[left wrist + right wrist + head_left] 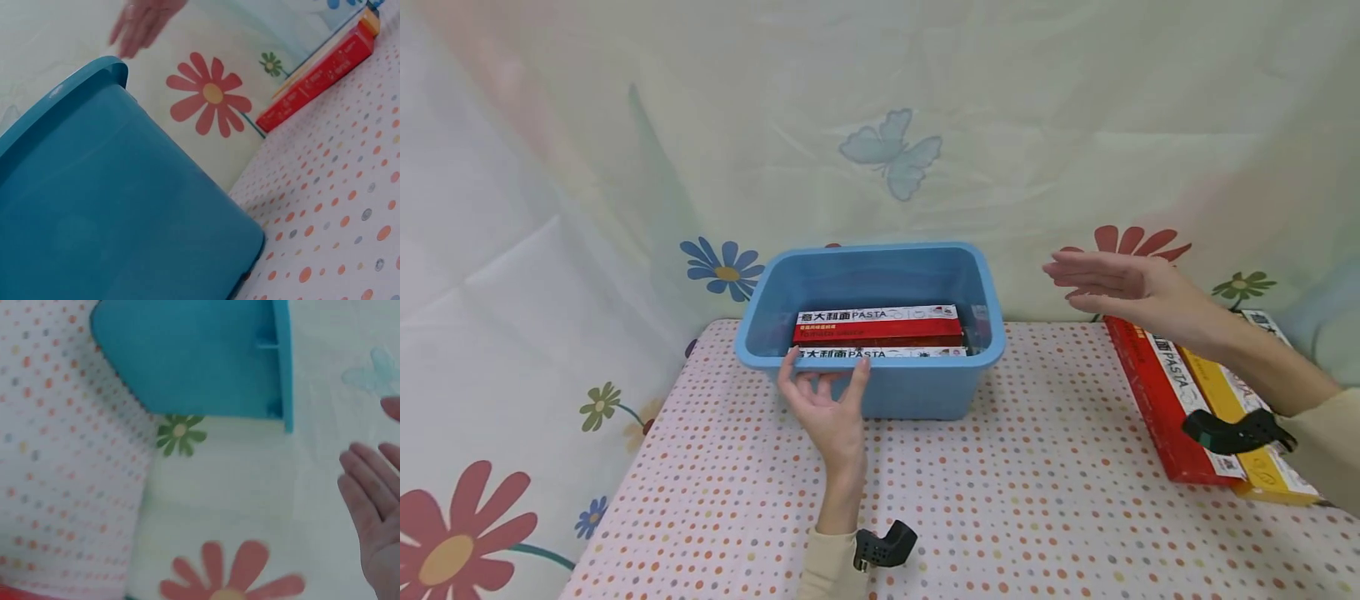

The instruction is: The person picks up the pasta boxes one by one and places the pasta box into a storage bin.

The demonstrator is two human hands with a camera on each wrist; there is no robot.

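Observation:
A blue plastic bin stands at the back of the table with two pasta boxes inside, a red-and-white pasta box and, at the front wall, a second pasta box partly hidden by the rim. At the bin's front rim, my left hand grips the edge, one fingertip reaching over it and the thumb against the rim. Off to the right, my right hand is raised in the air with straight fingers and holds nothing. It also shows at the edge of the right wrist view, near the bin.
On the right lie a red pasta box and a yellow pasta box side by side, partly under my right forearm. A dotted cloth covers the table. Behind it hangs a printed fabric backdrop.

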